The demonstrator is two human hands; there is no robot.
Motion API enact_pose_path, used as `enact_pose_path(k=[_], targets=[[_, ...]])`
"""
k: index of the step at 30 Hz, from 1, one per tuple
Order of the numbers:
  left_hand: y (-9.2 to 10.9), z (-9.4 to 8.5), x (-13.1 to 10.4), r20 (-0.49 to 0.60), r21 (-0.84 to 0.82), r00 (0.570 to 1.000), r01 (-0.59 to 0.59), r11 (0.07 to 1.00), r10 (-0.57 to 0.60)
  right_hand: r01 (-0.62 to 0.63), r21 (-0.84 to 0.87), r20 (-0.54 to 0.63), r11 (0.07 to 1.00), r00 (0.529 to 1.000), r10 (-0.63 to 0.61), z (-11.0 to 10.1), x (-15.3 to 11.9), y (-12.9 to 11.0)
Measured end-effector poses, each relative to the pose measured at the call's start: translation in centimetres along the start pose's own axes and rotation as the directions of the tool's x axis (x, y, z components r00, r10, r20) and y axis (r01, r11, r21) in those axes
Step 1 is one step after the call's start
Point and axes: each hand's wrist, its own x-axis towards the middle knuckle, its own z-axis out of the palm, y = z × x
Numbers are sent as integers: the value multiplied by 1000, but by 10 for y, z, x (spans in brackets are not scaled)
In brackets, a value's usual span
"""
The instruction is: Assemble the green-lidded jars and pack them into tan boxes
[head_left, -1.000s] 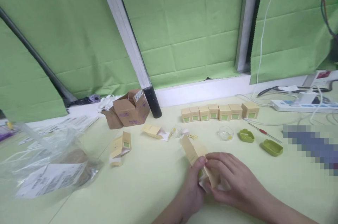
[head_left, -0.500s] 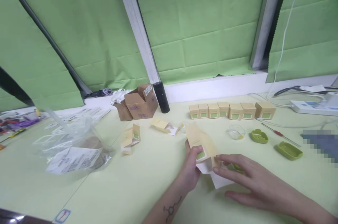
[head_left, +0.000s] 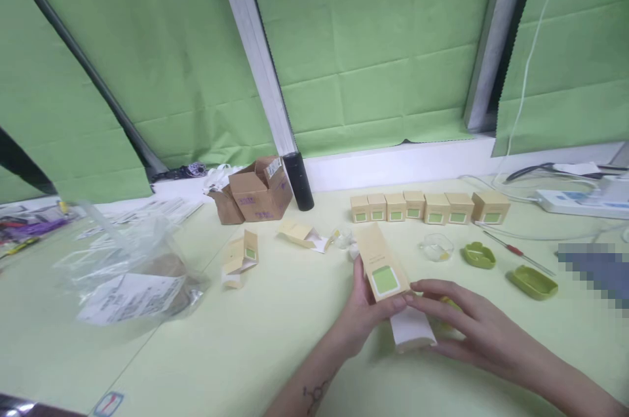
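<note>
My left hand (head_left: 363, 309) is wrapped round a tan paper box (head_left: 378, 253) with a green square on its front. The box is tilted, its long side facing me, and a white inner flap hangs open at the near end. At that end my right hand (head_left: 455, 322) rests with its fingertips on the box's edge. A yellow-green piece (head_left: 448, 304) lies partly hidden behind the right fingers. To the right are a clear plastic piece (head_left: 436, 248) and two green trays, one flower-like (head_left: 478, 255) and one rectangular (head_left: 534, 282).
Several small tan boxes (head_left: 436, 208) stand in a row at the back. Two unfolded box pieces (head_left: 242, 253) lie left of centre. A cardboard carton (head_left: 261, 191), a black cylinder (head_left: 299, 181), a clear bag (head_left: 132, 279), a red-handled screwdriver (head_left: 515, 251) and a power strip (head_left: 570, 202) are also on the table.
The loosely folded tan sheet now stands as a squared box, its green square turned toward me. My left thumb has shifted to its near edge, and the right fingers have moved against that edge.
</note>
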Motion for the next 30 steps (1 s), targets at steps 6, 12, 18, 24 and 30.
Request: enact_pose_path(k=[6,12,18,24,30], targets=[[-8,0,0,13,-62,994,106,992,-105,-21,6,-115,1000,993,21,8,-2,-1],[-8,3,-1,-10,-73,991,133,989,-134,-33,-17,-135,999,990,30,8,-2,-6],[-11,3,0,36,-49,993,110,993,-108,-95,72,-172,993,979,106,11,-1,-7],[-13,9,-2,-14,-6,992,125,992,-125,-157,138,-178,978,967,180,18,2,-8],[-18,9,-3,-6,-102,994,103,989,-105,-247,224,-80,943,959,270,3,8,-3]])
